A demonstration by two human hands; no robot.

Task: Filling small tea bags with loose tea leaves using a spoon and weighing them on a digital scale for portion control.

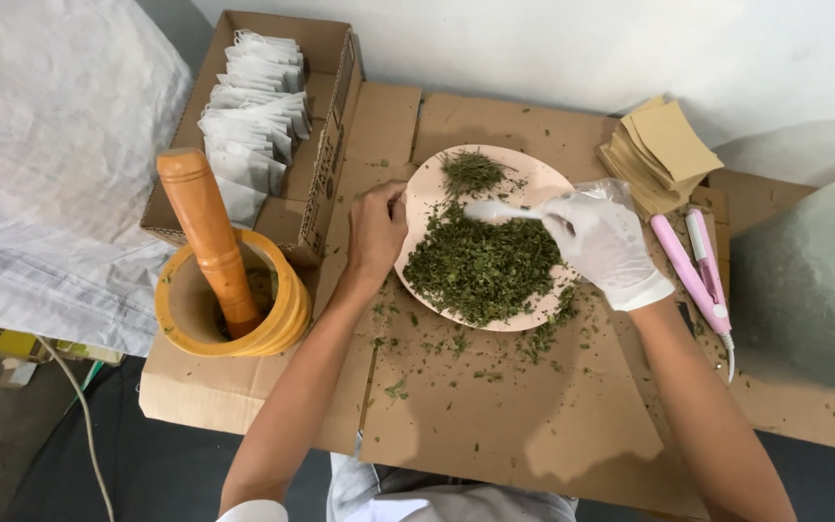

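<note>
A pale pink plate [533, 179] lies on flattened cardboard and holds a heap of dried green herb flakes [483, 263]. My left hand [377, 230], bare, grips the plate's left rim. My right hand [603, 244] wears a white glove and holds a small white spoon [495, 210] whose bowl hovers over the herbs near the plate's middle.
A yellow wooden mortar [190, 307] with an orange pestle [207, 232] stands at the left. Behind it, a cardboard box [332, 116] holds several white filter bags. Tan paper envelopes [664, 150] and a pink sealing clamp [696, 271] lie at the right. Loose flakes litter the cardboard [495, 406].
</note>
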